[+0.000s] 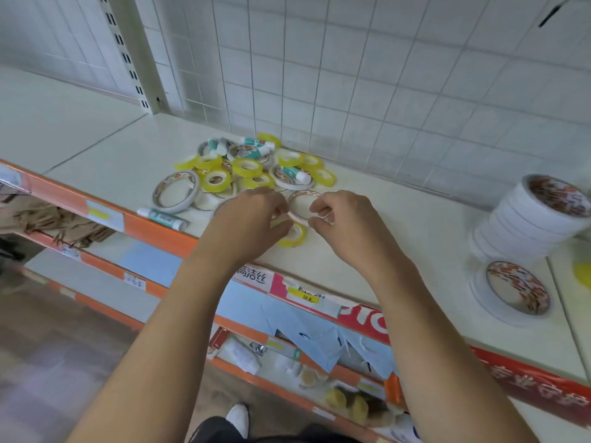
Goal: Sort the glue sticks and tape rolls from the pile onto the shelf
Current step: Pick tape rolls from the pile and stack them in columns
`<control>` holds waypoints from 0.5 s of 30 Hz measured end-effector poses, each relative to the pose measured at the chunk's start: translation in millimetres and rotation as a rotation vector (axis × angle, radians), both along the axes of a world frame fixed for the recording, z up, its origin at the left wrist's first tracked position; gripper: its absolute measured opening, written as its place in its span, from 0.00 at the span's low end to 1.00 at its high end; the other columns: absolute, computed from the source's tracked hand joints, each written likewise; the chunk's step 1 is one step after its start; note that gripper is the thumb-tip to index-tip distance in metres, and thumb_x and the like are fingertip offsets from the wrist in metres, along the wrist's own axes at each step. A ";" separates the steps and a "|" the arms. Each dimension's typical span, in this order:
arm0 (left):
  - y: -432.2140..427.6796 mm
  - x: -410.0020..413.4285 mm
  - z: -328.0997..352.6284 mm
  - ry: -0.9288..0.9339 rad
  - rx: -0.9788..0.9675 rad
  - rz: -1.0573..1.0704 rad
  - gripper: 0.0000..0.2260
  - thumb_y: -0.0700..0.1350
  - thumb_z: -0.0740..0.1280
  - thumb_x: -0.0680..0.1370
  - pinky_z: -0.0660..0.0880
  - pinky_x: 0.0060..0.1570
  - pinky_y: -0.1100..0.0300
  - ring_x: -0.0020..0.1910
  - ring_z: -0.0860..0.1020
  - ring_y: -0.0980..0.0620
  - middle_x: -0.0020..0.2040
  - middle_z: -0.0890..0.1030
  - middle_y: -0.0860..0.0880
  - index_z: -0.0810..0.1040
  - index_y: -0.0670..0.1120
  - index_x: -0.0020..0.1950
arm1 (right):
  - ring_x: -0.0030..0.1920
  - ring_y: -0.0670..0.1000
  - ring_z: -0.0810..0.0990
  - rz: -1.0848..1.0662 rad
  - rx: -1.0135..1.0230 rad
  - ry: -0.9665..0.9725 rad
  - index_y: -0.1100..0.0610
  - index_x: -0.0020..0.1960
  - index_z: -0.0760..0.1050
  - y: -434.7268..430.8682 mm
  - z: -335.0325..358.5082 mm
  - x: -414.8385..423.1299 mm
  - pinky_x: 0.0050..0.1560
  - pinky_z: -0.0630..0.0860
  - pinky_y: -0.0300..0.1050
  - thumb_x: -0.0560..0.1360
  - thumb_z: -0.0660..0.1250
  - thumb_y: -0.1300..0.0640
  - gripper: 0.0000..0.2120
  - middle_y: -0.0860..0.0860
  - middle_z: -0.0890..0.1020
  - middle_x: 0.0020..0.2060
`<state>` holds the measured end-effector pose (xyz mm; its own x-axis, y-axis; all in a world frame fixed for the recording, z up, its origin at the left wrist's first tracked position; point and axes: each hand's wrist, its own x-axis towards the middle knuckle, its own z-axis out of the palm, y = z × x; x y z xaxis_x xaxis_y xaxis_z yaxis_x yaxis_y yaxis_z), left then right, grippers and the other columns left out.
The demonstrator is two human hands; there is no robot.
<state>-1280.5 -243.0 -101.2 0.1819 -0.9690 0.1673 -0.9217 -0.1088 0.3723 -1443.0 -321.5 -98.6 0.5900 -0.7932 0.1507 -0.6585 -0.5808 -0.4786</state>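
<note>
Yellow tape roll [295, 239] lies on the shelf [415, 225], just in front of the pile [249, 164]. My left hand [252, 215] is curled round it, thumb on the rim. Right hand [342, 215] pinches the edge of the white tape roll [303, 192] right behind it.

Risks:
- The two rolls seem to touch, so lifting one may drag the other.
- The leaning stack [527, 219] of white rolls far right looks tippy, and a careless placement could topple it.
- The glue stick [163, 216] by the front lip could roll off if nudged.
</note>
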 end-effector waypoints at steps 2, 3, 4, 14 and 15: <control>-3.6 4.2 -4.0 -0.044 0.026 -0.028 0.15 0.55 0.69 0.74 0.76 0.50 0.50 0.53 0.76 0.48 0.51 0.79 0.50 0.79 0.49 0.56 | 0.52 0.52 0.80 -0.029 0.007 0.002 0.55 0.57 0.81 -1.4 -1.3 8.3 0.54 0.77 0.49 0.76 0.70 0.55 0.11 0.52 0.82 0.52; -6.1 4.5 -7.1 -0.084 0.043 -0.041 0.17 0.58 0.69 0.74 0.75 0.51 0.52 0.55 0.76 0.47 0.53 0.79 0.50 0.79 0.50 0.57 | 0.51 0.52 0.80 -0.045 0.011 0.003 0.55 0.57 0.81 -1.8 -2.4 11.2 0.54 0.77 0.49 0.76 0.70 0.55 0.11 0.52 0.82 0.52; -8.4 4.1 -10.6 -0.126 0.059 -0.049 0.19 0.61 0.68 0.73 0.73 0.52 0.53 0.57 0.75 0.47 0.55 0.79 0.50 0.79 0.51 0.58 | 0.51 0.52 0.80 -0.060 0.013 0.005 0.55 0.57 0.81 -1.9 -3.5 13.4 0.54 0.77 0.50 0.76 0.70 0.55 0.11 0.52 0.82 0.52; -17.8 5.2 -29.2 -0.258 0.067 -0.144 0.19 0.64 0.69 0.71 0.68 0.56 0.53 0.56 0.70 0.45 0.52 0.77 0.49 0.80 0.50 0.50 | 0.52 0.52 0.80 -0.164 0.037 0.016 0.55 0.57 0.81 -0.3 -9.9 21.8 0.56 0.76 0.50 0.76 0.70 0.54 0.11 0.52 0.82 0.52; -17.6 6.0 -28.5 -0.242 0.071 -0.156 0.17 0.63 0.70 0.71 0.68 0.56 0.53 0.56 0.70 0.45 0.52 0.77 0.49 0.80 0.51 0.47 | 0.52 0.52 0.80 -0.171 0.036 0.015 0.55 0.57 0.81 -0.9 -9.4 22.6 0.56 0.76 0.50 0.76 0.70 0.54 0.11 0.52 0.82 0.52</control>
<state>-1274.5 -260.5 -129.6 -0.0072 -0.9930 0.1181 -0.9905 0.0233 0.1357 -1420.5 -322.5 -108.1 0.4482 -0.8869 0.1124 -0.7535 -0.4424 -0.4864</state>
